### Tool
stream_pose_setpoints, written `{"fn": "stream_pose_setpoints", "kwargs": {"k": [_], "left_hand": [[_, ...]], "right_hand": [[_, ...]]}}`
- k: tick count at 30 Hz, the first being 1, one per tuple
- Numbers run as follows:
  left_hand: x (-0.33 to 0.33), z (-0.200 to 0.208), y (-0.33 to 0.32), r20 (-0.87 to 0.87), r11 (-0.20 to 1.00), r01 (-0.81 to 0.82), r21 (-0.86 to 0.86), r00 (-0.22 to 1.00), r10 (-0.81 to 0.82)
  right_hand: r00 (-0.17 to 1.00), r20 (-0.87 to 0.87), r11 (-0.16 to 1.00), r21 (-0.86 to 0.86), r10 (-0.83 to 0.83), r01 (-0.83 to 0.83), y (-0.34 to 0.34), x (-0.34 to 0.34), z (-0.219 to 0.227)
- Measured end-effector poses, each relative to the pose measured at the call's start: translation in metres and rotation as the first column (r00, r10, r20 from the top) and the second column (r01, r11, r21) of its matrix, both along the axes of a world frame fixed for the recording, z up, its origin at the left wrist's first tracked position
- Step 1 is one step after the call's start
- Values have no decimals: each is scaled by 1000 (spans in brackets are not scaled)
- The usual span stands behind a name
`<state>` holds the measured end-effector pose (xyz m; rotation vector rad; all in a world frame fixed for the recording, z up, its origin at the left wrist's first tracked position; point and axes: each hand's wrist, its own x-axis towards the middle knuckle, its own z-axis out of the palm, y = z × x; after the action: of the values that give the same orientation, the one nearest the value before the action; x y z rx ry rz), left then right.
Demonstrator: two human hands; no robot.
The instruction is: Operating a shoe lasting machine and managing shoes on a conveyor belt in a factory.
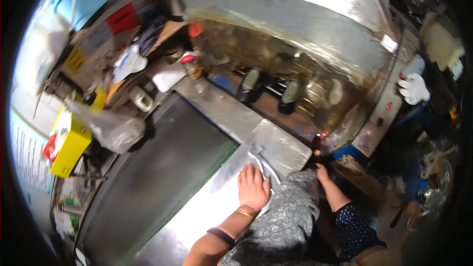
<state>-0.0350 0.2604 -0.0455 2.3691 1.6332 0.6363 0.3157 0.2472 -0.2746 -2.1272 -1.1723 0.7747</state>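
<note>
My left hand lies palm down with fingers stretched out on the bare metal tabletop. Close to its fingertips is a bent metal handle or rod; the hand holds nothing visible. Beyond the table's right corner, my right hand reaches down beside the patterned grey cloth over my front. Its fingers are small and partly hidden, so what they touch is unclear. Ahead, a pair of black shoes with pale green insides stands in a recess behind the table.
A wide dark belt runs left of the metal table. At far left sits a yellow box by a clear plastic bag. A red-lidded jar stands on the back ledge. A white glove lies right, near a metal control panel.
</note>
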Motion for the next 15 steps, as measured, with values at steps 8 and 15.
{"fn": "stream_pose_setpoints", "kwargs": {"k": [8, 15], "left_hand": [[-21, -4, -17, 76, 983, -24, -180, 996, 39], [-22, 2, -29, 84, 989, -82, -123, 992, 92]], "right_hand": [[976, 40, 976, 45, 214, -215, 26, -12, -27], [958, 97, 962, 16, 268, -271, 53, -12, -14]]}}
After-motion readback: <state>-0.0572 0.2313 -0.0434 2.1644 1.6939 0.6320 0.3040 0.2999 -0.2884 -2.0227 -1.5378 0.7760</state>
